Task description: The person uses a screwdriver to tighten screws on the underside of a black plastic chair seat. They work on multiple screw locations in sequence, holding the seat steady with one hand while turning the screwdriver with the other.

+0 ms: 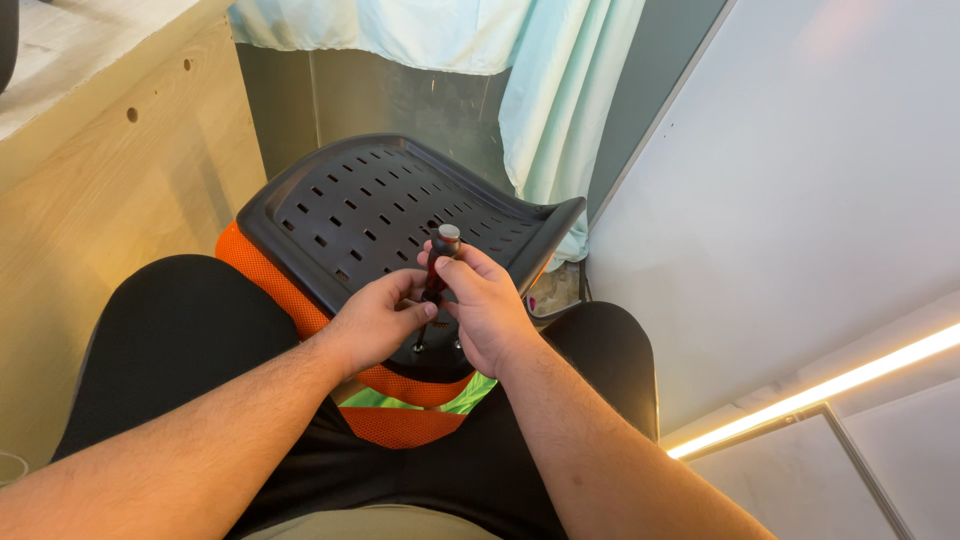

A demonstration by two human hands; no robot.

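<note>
Black perforated plastic is filling the middle of our view: a curved chair shell [385,215] with orange mesh padding [262,275] under it, resting across our lap. We are holding a dark red-and-black screwdriver [438,272] upright over the shell's near edge, its long axis running nearly vertical, silver-capped end up and tip down toward the shell. Our right hand [487,305] is closing its grip around the handle, while our left hand [375,322] is pinching the lower shaft, both equally near.
</note>
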